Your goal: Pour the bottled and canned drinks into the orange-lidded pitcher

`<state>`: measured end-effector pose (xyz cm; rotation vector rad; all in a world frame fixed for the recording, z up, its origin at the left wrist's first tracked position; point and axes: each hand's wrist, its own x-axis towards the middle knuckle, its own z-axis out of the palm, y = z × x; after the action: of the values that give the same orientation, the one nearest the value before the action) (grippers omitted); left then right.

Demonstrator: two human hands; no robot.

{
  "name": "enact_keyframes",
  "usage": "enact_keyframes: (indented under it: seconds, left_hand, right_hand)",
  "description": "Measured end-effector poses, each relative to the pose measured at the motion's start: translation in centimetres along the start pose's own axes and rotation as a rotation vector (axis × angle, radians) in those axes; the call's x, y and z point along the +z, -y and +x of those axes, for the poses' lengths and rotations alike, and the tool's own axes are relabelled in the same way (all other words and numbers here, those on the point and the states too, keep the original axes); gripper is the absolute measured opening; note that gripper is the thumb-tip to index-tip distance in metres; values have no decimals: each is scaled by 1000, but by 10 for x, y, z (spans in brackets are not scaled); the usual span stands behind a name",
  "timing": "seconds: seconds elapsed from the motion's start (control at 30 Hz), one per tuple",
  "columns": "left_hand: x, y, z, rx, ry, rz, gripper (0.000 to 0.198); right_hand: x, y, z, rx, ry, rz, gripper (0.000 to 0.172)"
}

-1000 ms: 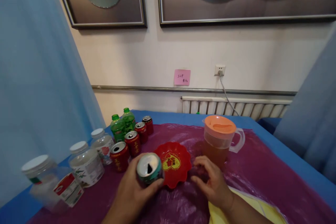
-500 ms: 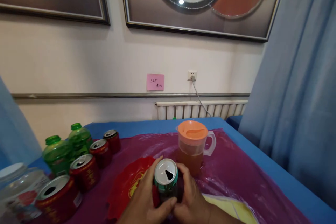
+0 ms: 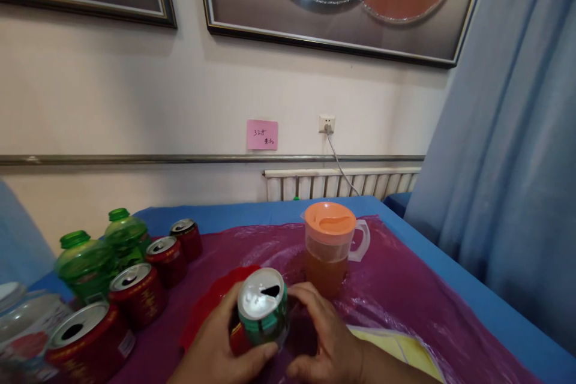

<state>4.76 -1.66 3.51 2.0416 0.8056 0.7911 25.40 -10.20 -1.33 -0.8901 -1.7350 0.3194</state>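
Observation:
My left hand (image 3: 220, 342) is wrapped round an opened green drink can (image 3: 265, 318), its thumb across the near side. The can leans to the left, and its silver top with a dark drinking hole faces me. Just right of it, my right hand (image 3: 326, 333) is held with fingers curved and apart, with a gap between its thumb and fingers. Partly behind the left hand and the can lies a red scalloped plate (image 3: 211, 297). Beyond the right hand stands a clear pitcher (image 3: 326, 258) with an orange lid, partly filled with amber liquid.
Several opened red cans (image 3: 137, 297) stand in a row at left. Beside them are two green plastic bottles (image 3: 87, 267) and a clear jar (image 3: 29, 330). A yellow cloth (image 3: 396, 348) lies at front right on the purple plastic sheet (image 3: 405, 288) covering the blue table.
My right hand has come away from the can and its fingers have spread. The left hand has moved left with the can, which now tilts. The view has shifted slightly.

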Motion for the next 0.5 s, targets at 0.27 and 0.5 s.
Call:
enact_keyframes:
  seconds: [0.27, 0.5]
  left_hand:
    - [-19, 10, 10, -84, -262, 122, 74]
    - [-17, 42, 16, -68, -368, 288, 70]
  right_hand:
    - [5, -4, -4, -54, 31, -177, 36]
    - [9, -7, -3, -69, 83, -340, 23]
